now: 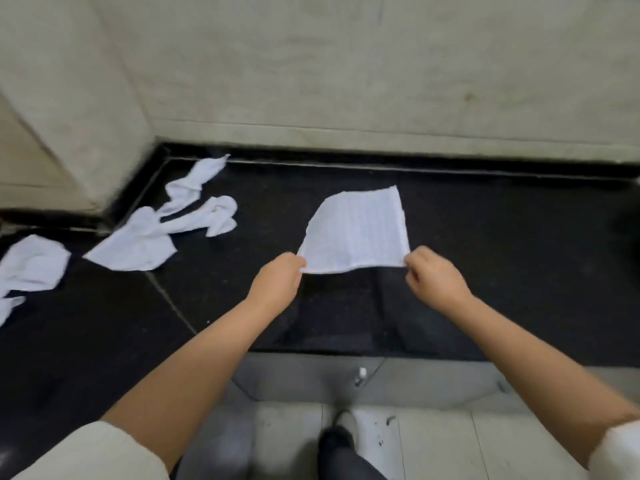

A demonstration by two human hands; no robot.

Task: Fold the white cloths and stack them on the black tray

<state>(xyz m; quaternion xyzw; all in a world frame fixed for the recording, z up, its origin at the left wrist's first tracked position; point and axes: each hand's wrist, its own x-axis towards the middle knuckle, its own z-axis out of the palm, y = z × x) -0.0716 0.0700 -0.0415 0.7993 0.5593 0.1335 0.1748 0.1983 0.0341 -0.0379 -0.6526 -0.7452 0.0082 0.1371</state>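
So the white cloth (pixel 356 232) is being held up over the middle of the black counter (pixel 485 271), stretched between both hands. The left hand (pixel 277 284) is pinching the near left corner, fingers closed tight on the fabric, and the right hand (pixel 434 277) is doing the same on the near right corner, fingers curled in and gripping the hem. The near edge is sagging a little between the two grips, and the rest of the cloth is fanning away toward the back edge of the counter. Can't tell whether its far end is touching the surface or just floating above it.

Everything's a bit motion-blurred, so the fingertips themselves aren't sharp, but both hands are clearly clamped on the cloth.

Off toward the back left corner of the counter, a crumpled cloth (pixel 162 230) is lying in a twisted heap, well apart from the one in the hands. Another rumpled cloth (pixel 31 265) is sitting at the far left edge, partly cut off by the frame.

As for a tray, I honestly can't pick one out against the black surface, so no stack is showing anywhere.

Behind the counter a pale wall (pixel 346 64) is running along the back edge.
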